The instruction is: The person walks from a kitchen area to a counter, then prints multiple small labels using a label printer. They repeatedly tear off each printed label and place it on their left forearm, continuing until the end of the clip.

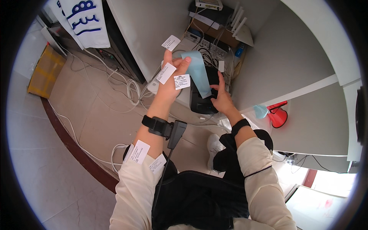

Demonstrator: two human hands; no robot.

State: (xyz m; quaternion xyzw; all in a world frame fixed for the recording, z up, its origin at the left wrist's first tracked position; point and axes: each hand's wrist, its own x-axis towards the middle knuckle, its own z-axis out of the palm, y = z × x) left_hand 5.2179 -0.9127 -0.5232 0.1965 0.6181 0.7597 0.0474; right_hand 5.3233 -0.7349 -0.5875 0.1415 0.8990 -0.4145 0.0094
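My left hand [174,73] pinches the upper end of a pale blue strip of label backing [196,69] between thumb and fingers. White printed labels stick to its index fingertip [171,43], the back of the hand [182,82] and my forearm and sleeve [141,151]. The strip hangs down to a black label printer [201,103] standing on a low white surface. My right hand [222,96] is at the printer's right side, thumb and fingers near the strip's lower end; whether they grip it is unclear. One small white label [221,66] is at its index fingertip.
Behind the printer are tangled cables, a power strip [212,47] and a white router [243,34] with antennas. Coiled white cables [133,90] lie on the floor at left, near a taped cardboard box [44,73]. A red megaphone [278,116] is in the cabinet at right.
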